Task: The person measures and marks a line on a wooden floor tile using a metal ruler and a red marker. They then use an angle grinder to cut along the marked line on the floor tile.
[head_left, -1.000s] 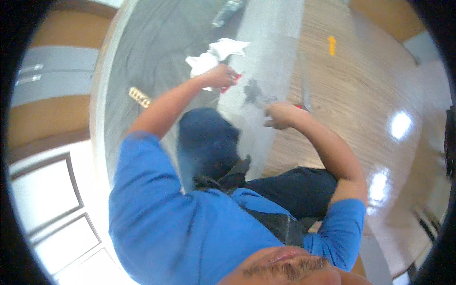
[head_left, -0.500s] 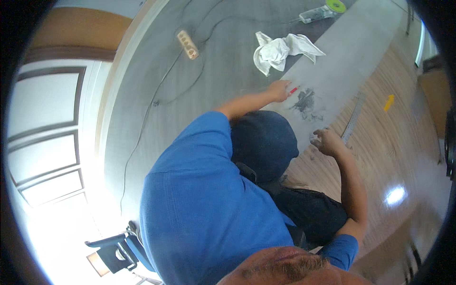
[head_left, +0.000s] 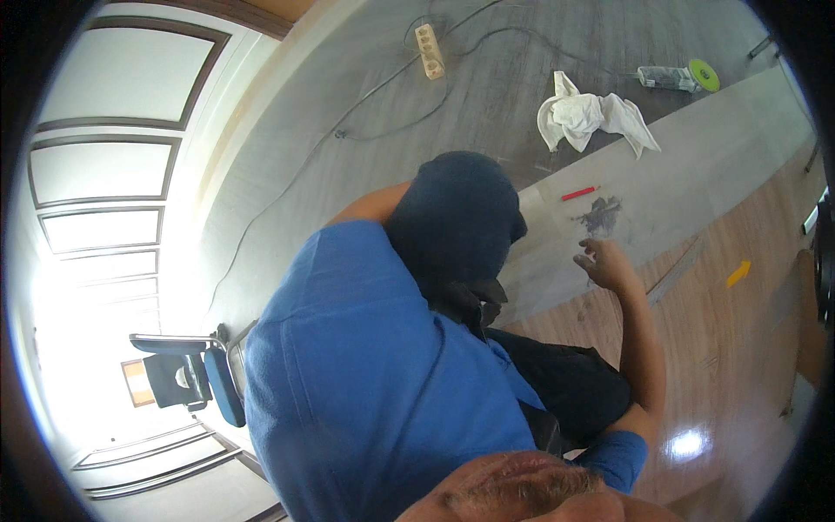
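Grey vinyl floor plank [head_left: 696, 174] lies flat on the floor, running from beside the person's dark cap toward the upper right, with a dark smudge [head_left: 602, 213] and a thin red pencil [head_left: 578, 193] on it. Left of it a blue sleeve covers the left arm, whose hand is hidden behind the cap, so its fingers cannot be judged. Right hand [head_left: 604, 264] hovers over the plank's near edge just below the smudge, fingers loosely curled and holding nothing, while a crumpled white cloth [head_left: 587, 115] lies beyond the plank.

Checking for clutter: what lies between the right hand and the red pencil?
In the head view, a dark smudge on the grey plank lies between the right hand and the red pencil.
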{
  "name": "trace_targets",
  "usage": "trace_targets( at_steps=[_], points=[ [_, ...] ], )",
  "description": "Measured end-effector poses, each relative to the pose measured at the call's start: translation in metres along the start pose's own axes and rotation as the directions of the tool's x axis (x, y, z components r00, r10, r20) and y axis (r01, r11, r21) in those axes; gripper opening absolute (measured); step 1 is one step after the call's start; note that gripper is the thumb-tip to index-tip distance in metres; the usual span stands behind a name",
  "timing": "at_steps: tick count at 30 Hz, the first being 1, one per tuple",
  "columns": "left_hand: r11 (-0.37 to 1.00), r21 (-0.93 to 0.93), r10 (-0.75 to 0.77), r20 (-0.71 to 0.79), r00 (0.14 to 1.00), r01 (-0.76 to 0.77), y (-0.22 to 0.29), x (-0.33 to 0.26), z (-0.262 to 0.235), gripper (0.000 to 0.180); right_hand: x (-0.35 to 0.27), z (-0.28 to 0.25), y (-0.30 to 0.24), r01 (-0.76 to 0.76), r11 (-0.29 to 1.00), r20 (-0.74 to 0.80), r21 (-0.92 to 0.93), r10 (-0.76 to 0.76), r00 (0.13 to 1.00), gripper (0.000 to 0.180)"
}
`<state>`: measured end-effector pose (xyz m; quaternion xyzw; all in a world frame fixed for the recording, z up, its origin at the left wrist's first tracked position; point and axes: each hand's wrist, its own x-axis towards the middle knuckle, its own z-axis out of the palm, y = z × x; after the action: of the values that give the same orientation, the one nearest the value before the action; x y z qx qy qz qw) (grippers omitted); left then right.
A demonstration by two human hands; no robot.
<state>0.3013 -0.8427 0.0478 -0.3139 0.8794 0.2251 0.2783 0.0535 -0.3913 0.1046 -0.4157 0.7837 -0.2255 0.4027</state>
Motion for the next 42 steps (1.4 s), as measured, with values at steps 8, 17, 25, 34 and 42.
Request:
trace_targets(
  at_steps=[8,17,25,34,42],
  points=[
    [0.928,0.205,-0.253,-0.271,0.929,0.312,-0.222,-0.011,-0.040,0.045,0.012,-0.011,0.038,-0.157,0.986,-0.046,-0.053,0.154,0.987,0.048],
    [0.556,-0.483,-0.823,-0.210,0.528,0.676,-0.277,0.069,-0.112,0.058,0.056,-0.074,-0.005,-0.387,0.891,0.050,-0.238,0.409,0.911,0.046],
    [0.748,-0.003,-0.568,-0.520,0.638,0.664,-0.336,0.086,-0.130,0.033,0.165,-0.080,-0.092,-0.309,0.935,-0.008,-0.177,0.312,0.950,0.044],
    [0.891,-0.178,-0.409,-0.715,0.567,0.418,-0.336,0.104,-0.197,0.033,0.204,-0.065,-0.104,-0.276,0.938,0.116,-0.208,0.304,0.945,0.042],
    [0.754,-0.574,-0.645,-0.551,0.530,0.320,-0.386,0.136,-0.337,0.052,0.206,-0.061,-0.115,-0.274,0.926,0.029,-0.259,0.291,0.956,0.042]
  ],
)
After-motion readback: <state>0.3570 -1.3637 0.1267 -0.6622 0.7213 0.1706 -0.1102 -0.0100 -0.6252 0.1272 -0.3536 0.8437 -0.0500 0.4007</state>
